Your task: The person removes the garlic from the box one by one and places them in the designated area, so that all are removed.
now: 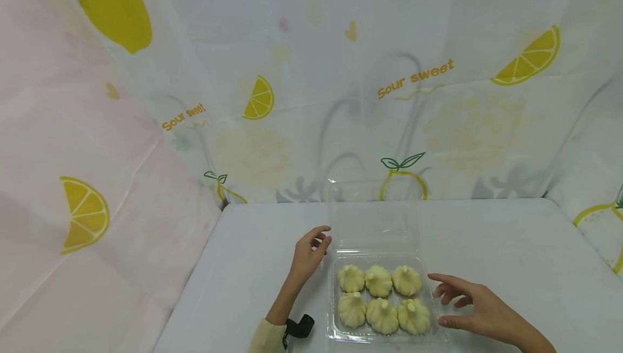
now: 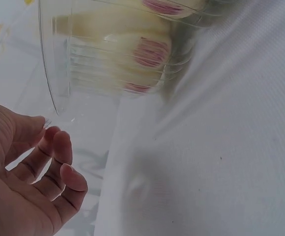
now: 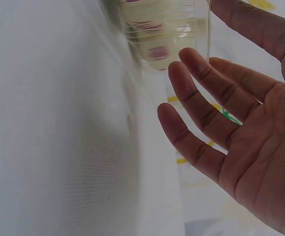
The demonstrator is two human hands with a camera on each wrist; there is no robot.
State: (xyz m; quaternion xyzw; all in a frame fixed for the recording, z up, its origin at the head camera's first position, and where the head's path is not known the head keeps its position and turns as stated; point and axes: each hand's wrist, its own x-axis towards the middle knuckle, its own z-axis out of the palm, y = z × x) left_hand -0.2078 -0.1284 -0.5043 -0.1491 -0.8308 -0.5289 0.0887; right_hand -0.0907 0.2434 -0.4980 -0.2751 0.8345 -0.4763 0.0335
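Pale garlic bulbs (image 1: 378, 281), several of them, sit in two rows inside a clear plastic box (image 1: 332, 310). The box's hinged clear lid (image 1: 372, 218) is raised at the back. At the lid's left edge my left hand (image 1: 310, 250) pinches the thin plastic between thumb and index finger; the left wrist view shows the other fingers (image 2: 63, 184) loosely bent. My right hand (image 1: 472, 307) is beside the box's right wall, fingers spread and slightly bent, thumb toward the near side. In the right wrist view, purplish garlic bases (image 3: 158, 52) show through the box wall.
The box stands on a white-covered table (image 1: 253, 266). A lemon-print cloth (image 1: 302, 142) hangs behind and at both sides. A black strap-like device (image 1: 300, 326) is on the left wrist, by a light sleeve (image 1: 266, 337).
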